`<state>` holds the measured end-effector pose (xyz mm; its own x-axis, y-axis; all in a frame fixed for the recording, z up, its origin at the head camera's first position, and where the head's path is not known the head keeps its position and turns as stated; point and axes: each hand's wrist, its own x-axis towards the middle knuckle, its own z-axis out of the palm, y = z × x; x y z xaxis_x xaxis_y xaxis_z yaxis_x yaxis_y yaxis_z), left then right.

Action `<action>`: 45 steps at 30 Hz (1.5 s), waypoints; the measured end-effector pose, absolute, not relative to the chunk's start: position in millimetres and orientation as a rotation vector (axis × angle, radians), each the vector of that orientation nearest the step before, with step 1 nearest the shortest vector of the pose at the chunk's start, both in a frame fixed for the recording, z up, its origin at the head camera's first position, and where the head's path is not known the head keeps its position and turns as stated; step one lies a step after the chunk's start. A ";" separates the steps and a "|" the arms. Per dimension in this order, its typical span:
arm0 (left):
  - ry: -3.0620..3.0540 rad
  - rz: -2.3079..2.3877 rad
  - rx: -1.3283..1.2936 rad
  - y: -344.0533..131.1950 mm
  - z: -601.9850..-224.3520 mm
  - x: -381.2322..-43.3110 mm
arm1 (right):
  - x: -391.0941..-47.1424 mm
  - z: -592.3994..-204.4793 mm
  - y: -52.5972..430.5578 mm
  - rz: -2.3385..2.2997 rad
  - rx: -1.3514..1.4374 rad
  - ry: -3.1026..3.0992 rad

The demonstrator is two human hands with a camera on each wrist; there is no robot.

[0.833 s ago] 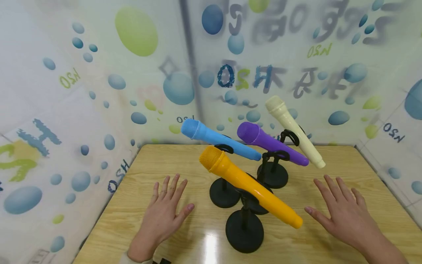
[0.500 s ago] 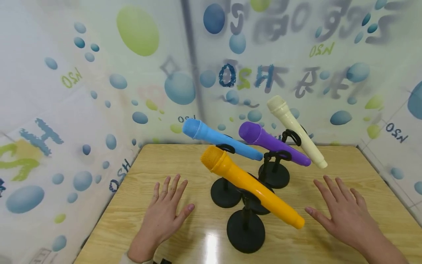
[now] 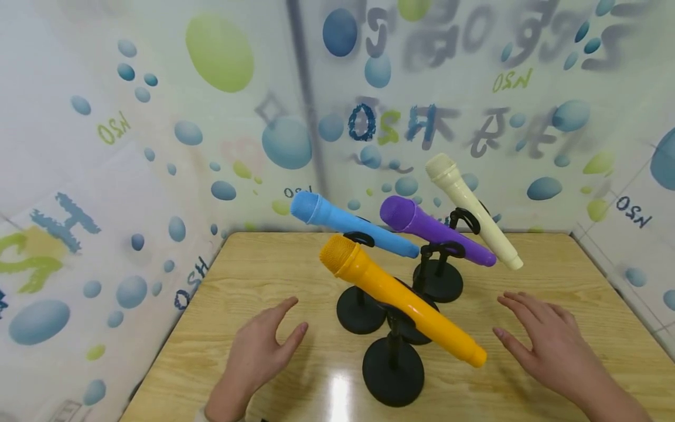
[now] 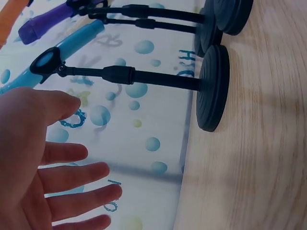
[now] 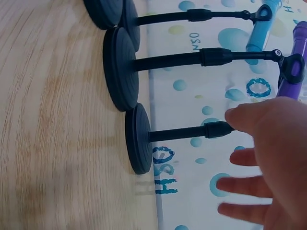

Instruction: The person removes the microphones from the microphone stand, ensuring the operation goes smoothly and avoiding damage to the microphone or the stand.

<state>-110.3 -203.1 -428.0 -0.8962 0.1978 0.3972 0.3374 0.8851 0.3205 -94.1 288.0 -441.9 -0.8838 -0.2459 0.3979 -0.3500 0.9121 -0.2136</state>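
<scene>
My left hand (image 3: pixel 259 350) hovers left of the microphone stands with fingers extended and thumb apart, holding nothing. On the other side my right hand (image 3: pixel 551 349) is held likewise, its fingers pointing inward. Between them stand several microphones on black round-based stands: an orange microphone (image 3: pixel 406 302) in front, a blue microphone (image 3: pixel 348 221) at left, a purple microphone (image 3: pixel 432 228) behind, and a cream microphone (image 3: pixel 474 211) at the back right. The left wrist view has the blue microphone's stand (image 4: pixel 158 79) near the thumb. In the right wrist view, a stand pole (image 5: pixel 182 133) passes behind the thumb.
A light wooden table (image 3: pixel 221 275) carries the stands, their black bases (image 3: pixel 393 372) close together. Behind and at both sides rise white walls (image 3: pixel 158 35) printed with blue and green dots and lettering. A bright reflection lies on the tabletop near the front.
Both hands have turned from palm-down with fingers spread to a more sideways pose, thumbs facing the stands. The microphones and stands stay where they were.
</scene>
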 end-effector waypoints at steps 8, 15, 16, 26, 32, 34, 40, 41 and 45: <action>-2.697 -0.669 -0.349 -201.1 -430.9 -106.2 | -90.8 -436.1 282.1 0.575 0.456 -2.691; -2.705 -0.684 -0.349 -202.4 -435.1 -104.4 | -89.3 -429.8 277.6 0.651 0.443 -2.715; -2.703 -0.687 -0.349 -202.7 -435.8 -104.0 | -89.3 -429.4 277.0 0.667 0.446 -2.710; -2.616 -0.773 -0.588 -205.7 -443.6 -100.1 | -91.0 -426.2 271.3 0.795 0.524 -2.627; -2.594 -0.845 -0.744 -206.2 -450.2 -100.8 | -91.7 -422.1 268.5 0.819 0.568 -2.620; -2.611 -0.868 -0.774 -205.4 -452.1 -100.8 | -91.4 -420.3 267.7 0.839 0.576 -2.624; -2.633 -0.939 -0.850 -197.8 -457.3 -102.2 | -87.6 -411.3 266.8 0.946 0.639 -2.619; -2.627 -0.949 -0.863 -196.1 -457.6 -102.5 | -87.1 -409.3 266.3 0.963 0.647 -2.620; -2.612 -0.977 -0.919 -189.3 -456.3 -103.4 | -84.7 -402.7 263.7 1.030 0.671 -2.616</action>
<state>-103.4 -189.3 -456.3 -0.7853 0.4833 0.3870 0.6186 0.5870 0.5223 -84.7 263.7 -402.7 -0.8624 -0.3249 0.3883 -0.5024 0.6440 -0.5769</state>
